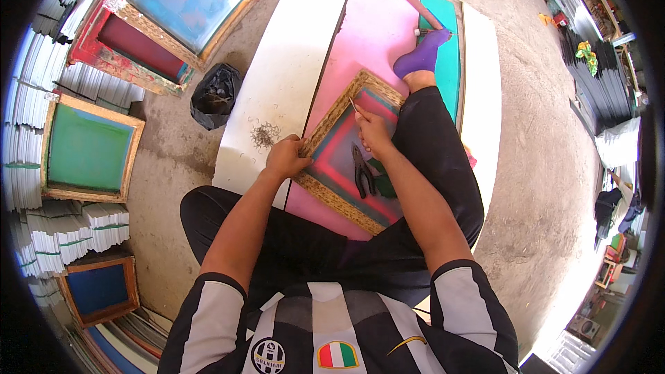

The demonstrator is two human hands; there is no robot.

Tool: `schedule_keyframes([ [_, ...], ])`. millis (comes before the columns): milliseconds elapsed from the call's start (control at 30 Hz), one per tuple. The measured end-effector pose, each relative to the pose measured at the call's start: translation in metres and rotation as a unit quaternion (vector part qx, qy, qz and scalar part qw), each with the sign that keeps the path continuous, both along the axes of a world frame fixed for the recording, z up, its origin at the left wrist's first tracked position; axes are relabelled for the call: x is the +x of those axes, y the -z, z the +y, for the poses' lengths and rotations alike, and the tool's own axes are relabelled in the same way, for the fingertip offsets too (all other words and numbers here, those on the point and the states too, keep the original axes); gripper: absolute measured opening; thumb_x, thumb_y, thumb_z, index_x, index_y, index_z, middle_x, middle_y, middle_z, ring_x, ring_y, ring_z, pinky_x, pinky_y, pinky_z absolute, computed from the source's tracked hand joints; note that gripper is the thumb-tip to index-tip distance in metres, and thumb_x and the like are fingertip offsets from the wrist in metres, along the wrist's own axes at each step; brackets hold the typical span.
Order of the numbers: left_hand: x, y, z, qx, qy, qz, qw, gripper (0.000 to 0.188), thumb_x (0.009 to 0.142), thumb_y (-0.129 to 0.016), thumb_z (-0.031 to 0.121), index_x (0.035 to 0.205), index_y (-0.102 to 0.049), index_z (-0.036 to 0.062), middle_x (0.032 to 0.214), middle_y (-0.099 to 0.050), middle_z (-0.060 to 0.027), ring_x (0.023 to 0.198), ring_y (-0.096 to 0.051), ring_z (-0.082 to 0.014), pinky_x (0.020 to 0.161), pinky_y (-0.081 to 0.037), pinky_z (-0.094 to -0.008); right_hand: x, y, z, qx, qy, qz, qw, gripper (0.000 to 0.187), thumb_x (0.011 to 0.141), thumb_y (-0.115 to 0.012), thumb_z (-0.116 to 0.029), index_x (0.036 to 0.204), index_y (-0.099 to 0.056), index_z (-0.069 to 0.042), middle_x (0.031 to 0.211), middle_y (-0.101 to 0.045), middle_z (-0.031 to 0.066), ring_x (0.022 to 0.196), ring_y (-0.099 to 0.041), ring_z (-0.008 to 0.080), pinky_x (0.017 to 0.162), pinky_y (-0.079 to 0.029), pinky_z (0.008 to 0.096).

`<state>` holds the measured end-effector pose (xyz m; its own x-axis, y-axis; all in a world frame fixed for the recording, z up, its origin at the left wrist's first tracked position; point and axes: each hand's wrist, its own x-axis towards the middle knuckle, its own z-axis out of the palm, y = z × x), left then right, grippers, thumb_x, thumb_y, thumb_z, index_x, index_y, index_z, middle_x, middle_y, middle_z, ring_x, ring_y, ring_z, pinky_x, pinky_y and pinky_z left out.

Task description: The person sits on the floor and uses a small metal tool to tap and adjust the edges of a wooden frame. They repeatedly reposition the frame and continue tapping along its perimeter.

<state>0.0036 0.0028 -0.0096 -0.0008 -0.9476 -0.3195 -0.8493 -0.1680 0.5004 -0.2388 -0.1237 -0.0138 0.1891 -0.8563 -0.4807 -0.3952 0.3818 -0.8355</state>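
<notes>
Bare concrete floor (533,166) spreads around a bed of long boards where someone sits, one leg stretched forward; take the wooden frame (327,125) as the clock, with twelve pointing away from the person. At nine o'clock the left hand (285,157) grasps the frame's edge, thumb over the rim. At one o'clock the right hand (374,131) is clenched around a thin tool (354,105), its tip near the upper-left rim towards twelve. At five o'clock, inside the rim, dark pliers (361,172) lie well apart from that tip, leaving a stretch of mesh between.

Lying tilted over a smooth pink board (377,10), the frame has its left corner at the seam with a white board (284,48). Room is tight at three, where a black trouser leg (443,156) crowds the edge; a purple sock (421,55) sits at one, across a teal board (447,76). Flecked, rough-grained wood surrounds the sheer mesh.

Between nine and ten, curly scraps (264,136) lie heaped on the white board, with a crumpled black bag (216,93) beyond. Farther out, a green-meshed frame (93,145) leans at nine, a blue one (183,3) between ten and eleven, beside stacked white sheets (24,125).
</notes>
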Motion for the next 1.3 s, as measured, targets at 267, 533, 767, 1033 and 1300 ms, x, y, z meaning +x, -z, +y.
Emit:
schedule_keyframes([
  [267,-0.005,0.000,-0.005,0.000,0.001,-0.002,1.000,0.058,0.074,-0.082,0.034,0.126,-0.072,0.0093,0.117,-0.068,-0.0108,0.105,-0.069,-0.0328,0.092,-0.055,-0.0431,-0.017,-0.033,0.008,-0.182,-0.142,0.237,0.944,0.042,0.103,-0.054,-0.030,0.144,-0.059,-0.023,0.112,-0.072,0.0243,0.106,-0.068,0.0441,0.091,-0.053,0.0534],
  [533,-0.004,0.003,-0.003,-0.031,-0.004,0.014,0.999,0.056,0.073,-0.081,0.033,0.124,-0.073,0.0089,0.113,-0.068,-0.0104,0.103,-0.069,-0.0326,0.091,-0.055,-0.0433,-0.010,-0.064,0.010,-0.150,-0.173,0.308,0.923,0.041,0.103,-0.050,-0.032,0.143,-0.060,-0.025,0.113,-0.072,0.0223,0.106,-0.068,0.0440,0.094,-0.053,0.0559],
  [767,-0.005,0.000,-0.005,-0.014,0.000,0.016,1.000,0.057,0.073,-0.081,0.033,0.125,-0.072,0.0101,0.112,-0.067,-0.0106,0.102,-0.069,-0.0328,0.091,-0.055,-0.0441,-0.006,-0.067,0.013,-0.144,-0.193,0.334,0.911,0.042,0.103,-0.050,-0.032,0.144,-0.059,-0.024,0.109,-0.072,0.0252,0.103,-0.069,0.0457,0.093,-0.053,0.0568],
  [1033,-0.004,0.002,-0.004,-0.020,-0.005,0.023,1.000,0.057,0.073,-0.081,0.031,0.125,-0.072,0.0100,0.111,-0.067,-0.0112,0.101,-0.069,-0.0334,0.090,-0.055,-0.0447,-0.004,-0.068,0.012,-0.145,-0.192,0.340,0.909,0.042,0.103,-0.050,-0.031,0.143,-0.059,-0.023,0.108,-0.073,0.0252,0.103,-0.069,0.0452,0.092,-0.054,0.0560],
  [1300,-0.006,-0.006,-0.005,-0.020,0.009,0.011,1.000,0.056,0.074,-0.081,0.030,0.124,-0.072,0.0087,0.108,-0.067,-0.0120,0.101,-0.068,-0.0340,0.089,-0.055,-0.0450,0.019,-0.072,0.009,-0.125,-0.237,0.399,0.877,0.040,0.104,-0.046,-0.027,0.135,-0.062,-0.008,0.109,-0.072,0.0275,0.100,-0.070,0.0458,0.087,-0.055,0.0574],
])
